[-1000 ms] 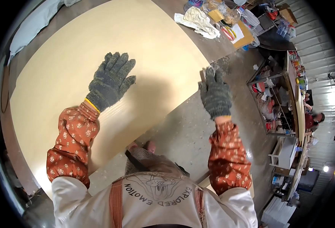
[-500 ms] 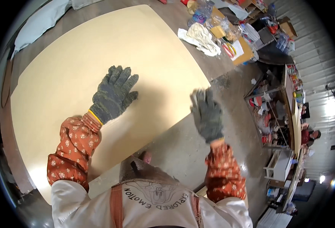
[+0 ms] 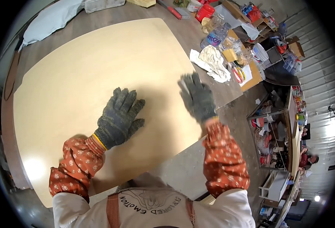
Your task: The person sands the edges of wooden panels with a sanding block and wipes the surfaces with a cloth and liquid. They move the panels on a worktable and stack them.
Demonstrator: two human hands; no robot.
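Note:
A large pale wooden board (image 3: 72, 76) lies flat on the brown worktable (image 3: 34, 62), its near edge reaching toward my body. My left hand (image 3: 119, 118), in a dark grey knit glove with a yellow cuff edge, rests palm down on the board, fingers spread. Over the board's right side is my right hand (image 3: 198, 97), gloved alike and slightly blurred, fingers stretched out. A light sliver shows between its thumb and fingers; I cannot tell whether this is the board or something under the palm. Orange floral sleeve covers are on both forearms.
Beyond the board's right edge lie a crumpled white cloth (image 3: 213, 62), a plastic bottle (image 3: 215, 36) and a red tub (image 3: 204, 12). A grey-white sheet (image 3: 53, 19) hangs over the far left edge. Shelving (image 3: 268, 129) stands at the right, with another person (image 3: 307, 159) farther off.
My right hand has moved from beyond the board's right corner to over the board, farther from my body. The view has shifted, with the board lower in it. My left hand stays on the board.

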